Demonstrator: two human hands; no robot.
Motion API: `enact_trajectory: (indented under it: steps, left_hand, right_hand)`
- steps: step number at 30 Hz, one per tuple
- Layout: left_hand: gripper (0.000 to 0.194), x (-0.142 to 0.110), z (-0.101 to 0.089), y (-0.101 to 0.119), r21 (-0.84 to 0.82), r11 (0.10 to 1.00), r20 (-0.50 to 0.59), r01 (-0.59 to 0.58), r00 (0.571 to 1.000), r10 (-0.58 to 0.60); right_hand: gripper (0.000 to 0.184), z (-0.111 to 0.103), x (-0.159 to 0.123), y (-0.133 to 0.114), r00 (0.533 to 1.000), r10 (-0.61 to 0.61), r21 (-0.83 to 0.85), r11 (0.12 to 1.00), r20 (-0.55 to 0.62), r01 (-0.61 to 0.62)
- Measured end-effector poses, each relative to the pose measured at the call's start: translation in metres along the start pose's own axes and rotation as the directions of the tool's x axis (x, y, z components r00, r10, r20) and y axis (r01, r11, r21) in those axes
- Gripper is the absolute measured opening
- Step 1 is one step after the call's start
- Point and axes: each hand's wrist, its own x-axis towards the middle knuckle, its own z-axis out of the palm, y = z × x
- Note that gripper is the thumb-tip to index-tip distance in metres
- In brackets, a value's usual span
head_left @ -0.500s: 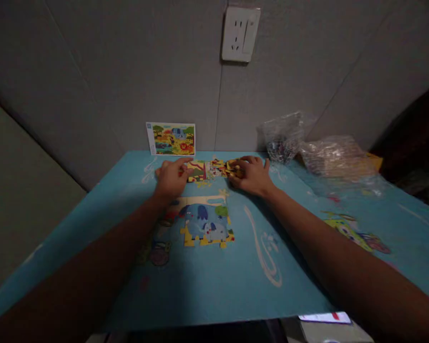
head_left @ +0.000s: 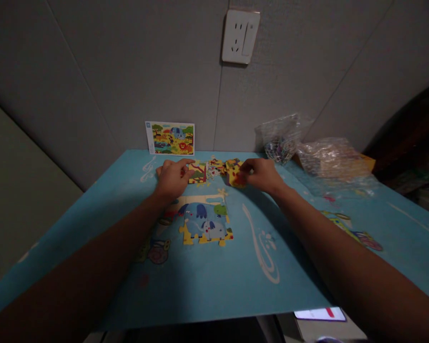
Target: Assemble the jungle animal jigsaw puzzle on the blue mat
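Near the back of the table, my left hand [head_left: 172, 180] has its thumb and index finger on the left edge of a puzzle piece with a tree [head_left: 197, 173]. My right hand [head_left: 263, 174] pinches a yellow puzzle piece [head_left: 236, 175] with red marks, tilted over the pile. Several loose pieces [head_left: 216, 166] lie between the hands, partly overlapping. Closer to me lies a joined section of puzzle with blue elephants [head_left: 205, 221]; my left forearm runs close by its left side.
A picture card [head_left: 173, 138] of the animal scene leans on the wall at the back left. Crumpled clear plastic bags [head_left: 332, 159] lie at the back right. A wall socket [head_left: 240, 37] is above. A phone [head_left: 320, 314] sits below the table's front edge.
My right hand has drawn its fingers together around the yellow piece and turned it up into view. My left hand has stayed almost in place. The camera view has shifted slightly.
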Motion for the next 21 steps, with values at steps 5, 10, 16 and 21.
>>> enact_trajectory:
  steps: [5,10,16,21]
  left_hand:
    - [0.035,-0.007,0.005,0.007,-0.145,0.979,0.027,-0.146,0.988,0.152]
    - [0.035,-0.014,0.010,0.012,-0.319,0.921,0.078,-0.226,0.962,0.263]
    - [0.035,-0.006,0.002,0.008,-0.103,0.995,-0.097,0.017,0.995,-0.027]
    - [0.034,0.003,-0.008,-0.003,0.043,0.938,-0.169,0.344,0.928,-0.332]
  right_hand:
    - [0.023,0.027,-0.005,-0.018,0.999,-0.012,0.632,0.775,0.032,-0.011]
    - [0.026,0.034,-0.012,-0.032,0.992,-0.071,0.538,0.835,-0.102,0.115]
    - [0.039,0.019,0.005,0.009,0.939,0.115,0.090,0.992,-0.323,-0.091]
    - [0.049,0.027,0.011,0.021,0.987,0.128,0.020,0.992,-0.098,-0.127]
